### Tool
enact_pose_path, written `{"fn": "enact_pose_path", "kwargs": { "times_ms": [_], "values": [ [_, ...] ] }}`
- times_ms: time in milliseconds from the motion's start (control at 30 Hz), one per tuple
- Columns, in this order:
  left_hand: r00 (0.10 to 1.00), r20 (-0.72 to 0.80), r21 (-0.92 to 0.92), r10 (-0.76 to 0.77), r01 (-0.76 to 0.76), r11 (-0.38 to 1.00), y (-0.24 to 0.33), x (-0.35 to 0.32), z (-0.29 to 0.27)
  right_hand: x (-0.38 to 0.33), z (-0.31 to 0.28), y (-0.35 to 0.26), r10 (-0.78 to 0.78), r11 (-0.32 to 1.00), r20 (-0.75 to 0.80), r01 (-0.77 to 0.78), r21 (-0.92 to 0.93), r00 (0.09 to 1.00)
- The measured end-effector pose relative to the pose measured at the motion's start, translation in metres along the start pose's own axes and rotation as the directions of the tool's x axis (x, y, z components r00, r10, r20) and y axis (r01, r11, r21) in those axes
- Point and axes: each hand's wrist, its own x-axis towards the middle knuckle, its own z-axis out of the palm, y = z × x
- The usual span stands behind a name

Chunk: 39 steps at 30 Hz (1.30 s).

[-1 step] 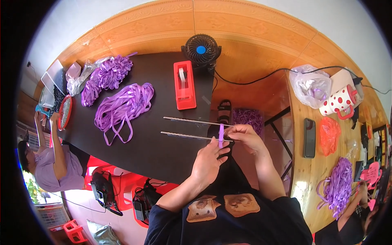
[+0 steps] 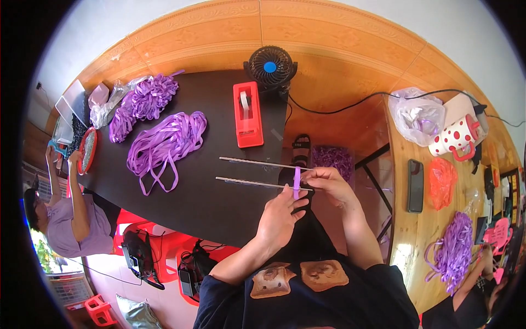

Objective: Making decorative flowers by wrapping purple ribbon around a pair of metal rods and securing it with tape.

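Two thin metal rods [image 2: 252, 183] stick out side by side past the right edge of the dark table. Purple ribbon [image 2: 297, 183] spans them as a narrow band near their right ends. My left hand [image 2: 276, 218] is at the lower rod, its thumb and fingertips closed on the ribbon's lower part. Beside the band, my right hand [image 2: 331, 185] has its fingers pinched together close to the upper rod's end. Whatever lies between those fingertips is too small to make out.
On the dark table [image 2: 203, 214] lie purple ribbon bundles [image 2: 167, 143], a red tape dispenser [image 2: 248, 115] and a black fan [image 2: 269, 67]. A wooden table [image 2: 402, 230] at right carries a phone [image 2: 415, 185], a dotted tumbler [image 2: 453, 136], bags and ribbon. People sit at both sides.
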Motion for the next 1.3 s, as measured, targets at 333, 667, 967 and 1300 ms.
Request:
{"fn": "enact_pose_path", "kwargs": {
  "times_ms": [333,667,967,1300],
  "values": [
    [1.000,0.019,0.026,0.009,-0.010,1.000,-0.001,-0.003,0.003,0.034,0.013,0.010,0.047,0.998,0.141,-0.042,-0.041,0.989],
    [0.999,0.048,0.004,-0.006,0.006,1.000,-0.002,0.002,-0.003,0.033,0.025,-0.002,0.161,0.982,0.010,-0.159,-0.105,0.987],
    [0.999,0.049,-0.001,-0.012,0.012,1.000,0.001,0.000,-0.002,0.007,0.028,-0.015,0.005,0.986,-0.166,0.023,0.167,0.986],
    [0.999,0.036,-0.013,-0.003,0.003,1.000,-0.002,0.000,-0.001,0.015,0.039,-0.012,-0.044,0.998,-0.202,0.050,0.025,0.978]
  ]
}}
